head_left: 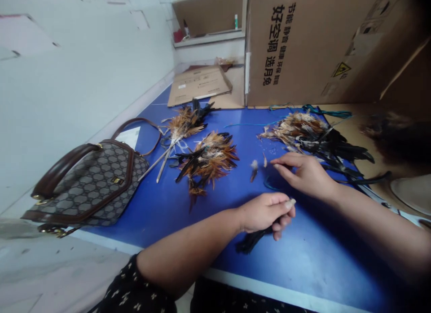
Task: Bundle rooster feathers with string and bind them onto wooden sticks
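Lower centre, our left hand (pixel 269 213) clamps dark feathers (pixel 251 242); we want that grip snug. Right of centre, our right hand (pixel 306 174) points at a small feather (pixel 265 160); whether it's closed on it, we can't tell.

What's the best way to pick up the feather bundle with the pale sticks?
I'd take the feather bundle by its pale sticks, probably from the near side: they jut out bare toward the near edge and the handbag, while the feathers spread at the far end.
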Demonstrator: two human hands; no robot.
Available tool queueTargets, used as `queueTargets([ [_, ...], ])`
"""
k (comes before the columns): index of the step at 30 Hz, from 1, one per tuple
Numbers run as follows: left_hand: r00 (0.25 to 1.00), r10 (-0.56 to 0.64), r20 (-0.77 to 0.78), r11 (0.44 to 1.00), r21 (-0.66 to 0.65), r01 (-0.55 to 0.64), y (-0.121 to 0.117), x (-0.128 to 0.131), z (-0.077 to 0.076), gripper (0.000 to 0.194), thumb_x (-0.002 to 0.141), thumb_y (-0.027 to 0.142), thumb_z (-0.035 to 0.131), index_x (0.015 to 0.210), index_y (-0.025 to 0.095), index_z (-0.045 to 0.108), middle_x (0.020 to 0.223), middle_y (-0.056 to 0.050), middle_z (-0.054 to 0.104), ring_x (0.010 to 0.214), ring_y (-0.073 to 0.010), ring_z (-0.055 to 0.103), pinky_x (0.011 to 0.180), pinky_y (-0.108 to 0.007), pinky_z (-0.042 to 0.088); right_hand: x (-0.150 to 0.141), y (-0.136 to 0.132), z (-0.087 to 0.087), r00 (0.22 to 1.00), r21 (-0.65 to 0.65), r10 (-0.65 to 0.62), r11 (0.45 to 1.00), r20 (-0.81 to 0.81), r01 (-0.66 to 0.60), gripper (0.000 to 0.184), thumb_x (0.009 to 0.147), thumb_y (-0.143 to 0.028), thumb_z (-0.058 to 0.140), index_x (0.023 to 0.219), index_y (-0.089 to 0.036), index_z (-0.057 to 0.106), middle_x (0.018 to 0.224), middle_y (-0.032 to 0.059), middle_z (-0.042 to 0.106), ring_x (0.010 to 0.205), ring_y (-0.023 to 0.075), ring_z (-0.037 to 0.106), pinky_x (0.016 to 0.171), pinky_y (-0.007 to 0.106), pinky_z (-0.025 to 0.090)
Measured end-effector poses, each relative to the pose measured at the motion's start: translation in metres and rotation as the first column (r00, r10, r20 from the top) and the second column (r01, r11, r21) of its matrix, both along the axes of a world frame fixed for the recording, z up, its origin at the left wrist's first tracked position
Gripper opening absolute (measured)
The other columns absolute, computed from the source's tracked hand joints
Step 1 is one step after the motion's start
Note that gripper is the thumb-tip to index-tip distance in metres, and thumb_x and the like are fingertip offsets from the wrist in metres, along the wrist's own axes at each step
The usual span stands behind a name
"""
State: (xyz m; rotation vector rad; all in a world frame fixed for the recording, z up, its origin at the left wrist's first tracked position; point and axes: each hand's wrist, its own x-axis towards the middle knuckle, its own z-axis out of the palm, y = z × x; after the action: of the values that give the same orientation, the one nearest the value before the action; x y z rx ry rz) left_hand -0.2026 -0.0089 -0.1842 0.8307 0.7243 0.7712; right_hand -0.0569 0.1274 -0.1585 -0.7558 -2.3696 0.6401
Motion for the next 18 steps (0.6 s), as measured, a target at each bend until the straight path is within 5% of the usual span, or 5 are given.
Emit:
queueTargets([
  [5, 0.996, -0.088, -0.003, 0.996, -0.008, 0.088, -0.003, -0.004, 0.007, 0.044, 0.092, 0.062, 0.066, 0.092, 0.019, 0.055, 0.065, 0.006, 0.043, 0.047, -0.0054, 0.032, 0.045, -0.019, 0.028, -0.043, 0.041, -0.017, 0.957, 0.108, 0.038, 0.991, 0.288, -0.072, 0.03, 0.095, -0.023, 0.061, 0.117, -0.019, 0.081, 0.109, 0.0119, 0.076, 0.096, 0.0244, 0.071, 0.091, 0.036, 0.055],
  [8, 0.996, 0.067, 0.057, 0.998, -0.016, -0.066, 0.001, -0.008, 0.01, 0.044, 0.092, 0.062, 0.067, 0.09, 0.02, 0.052, 0.064, 0.009, 0.035, 0.047, -0.0041, 0.025, 0.044, -0.018, 0.02, -0.06, 0.054, -0.023, 0.907, 0.13, 0.084, 0.98, 0.413, -0.15, 0.032, 0.095, -0.018, 0.06, 0.12, -0.021, 0.08, 0.11, 0.0114, 0.074, 0.103, 0.024, 0.069, 0.095, 0.033, 0.052],
  [11, 0.958, 0.279, 0.071, 0.96, -0.008, -0.279, 0.006, -0.012, 0.011, 0.045, 0.091, 0.061, 0.068, 0.089, 0.02, 0.05, 0.062, 0.009, 0.033, 0.046, -0.0039, 0.024, 0.044, -0.017, 0.018, -0.066, 0.058, -0.022, 0.885, 0.126, 0.126, 0.971, 0.448, -0.203, 0.023, 0.094, -0.016, 0.061, 0.102, -0.021, 0.082, 0.104, 0.0091, 0.072, 0.099, 0.0214, 0.068, 0.091, 0.029, 0.05],
  [14, 0.869, 0.493, 0.036, 0.869, 0.016, -0.494, 0.012, -0.015, 0.01, 0.044, 0.092, 0.061, 0.067, 0.09, 0.02, 0.051, 0.062, 0.009, 0.035, 0.045, -0.004, 0.026, 0.042, -0.017, 0.019, -0.063, 0.058, -0.017, 0.871, 0.155, 0.142, 0.959, 0.47, -0.239, 0.019, 0.096, -0.017, 0.058, 0.093, -0.019, 0.077, 0.1, 0.0092, 0.07, 0.093, 0.0205, 0.066, 0.084, 0.028, 0.048],
  [18, 0.639, 0.768, -0.046, 0.637, 0.148, -0.756, 0.021, -0.024, 0.005, 0.04, 0.097, 0.058, 0.061, 0.093, 0.019, 0.055, 0.07, 0.004, 0.052, 0.047, -0.0057, 0.039, 0.043, -0.019, 0.03, -0.049, 0.05, -0.004, 0.885, 0.224, 0.124, 0.943, 0.449, -0.246, 0.018, 0.097, -0.016, 0.052, 0.096, -0.017, 0.07, 0.096, 0.0103, 0.068, 0.091, 0.0221, 0.063, 0.079, 0.03, 0.045],
])
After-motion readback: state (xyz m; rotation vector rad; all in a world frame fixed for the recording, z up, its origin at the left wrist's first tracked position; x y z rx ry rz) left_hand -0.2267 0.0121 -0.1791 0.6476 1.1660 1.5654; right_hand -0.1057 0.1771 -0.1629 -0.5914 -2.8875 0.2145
